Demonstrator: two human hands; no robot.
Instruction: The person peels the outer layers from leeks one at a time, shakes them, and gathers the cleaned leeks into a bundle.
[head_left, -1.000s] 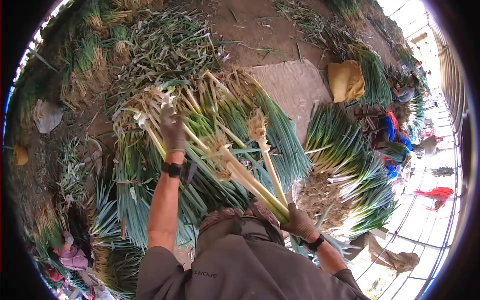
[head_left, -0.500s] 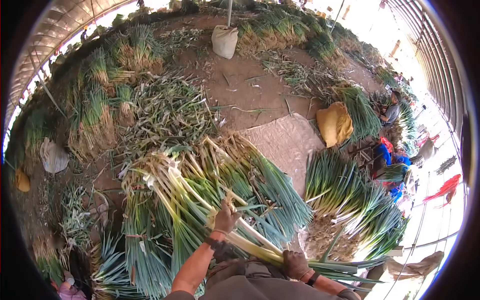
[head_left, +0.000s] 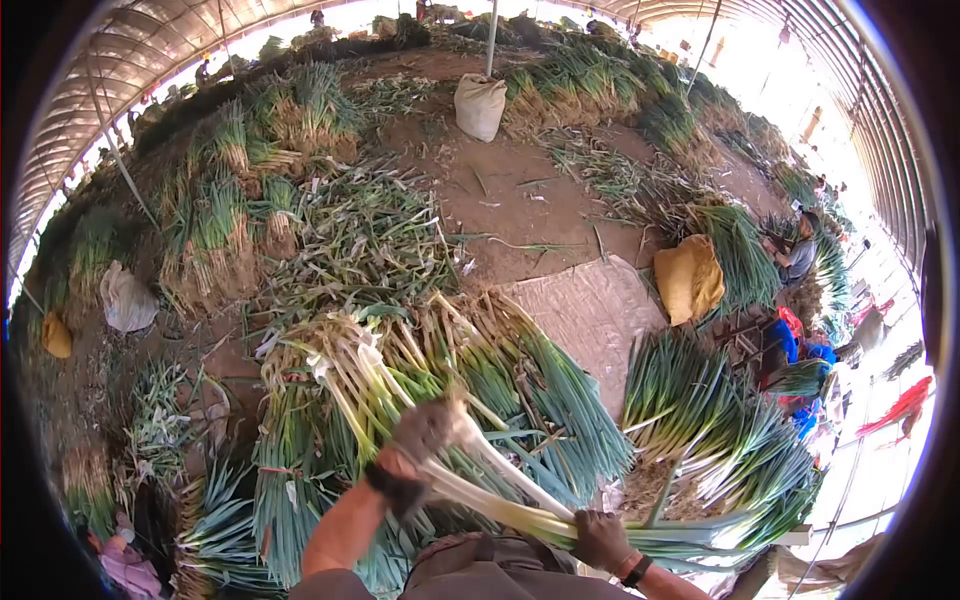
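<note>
Long green onions (head_left: 500,513) with white stems lie across the front of my body, their leaves pointing right. My gloved left hand (head_left: 424,432) is at the root end, blurred, so its fingers cannot be made out. Around the stalks, where white turns to green, my gloved right hand (head_left: 602,541) is closed. Beneath and beyond the hands spreads a big heap of onions (head_left: 570,410), roots away from me. One loose pale-stemmed group (head_left: 345,365) rests on top at the left.
Trimmed leaves (head_left: 350,230) litter the ground ahead. A tan sheet (head_left: 590,310) lies beside a yellow sack (head_left: 688,280). More onions (head_left: 720,410) are at the right. A white sack (head_left: 480,107) stands by a pole. People sit at the far right (head_left: 800,250) and lower left (head_left: 130,565).
My left hand has moved slightly left and up, and is now blurred. My right hand has shifted a little right, still around the stalks. The whole view has shifted slightly.
</note>
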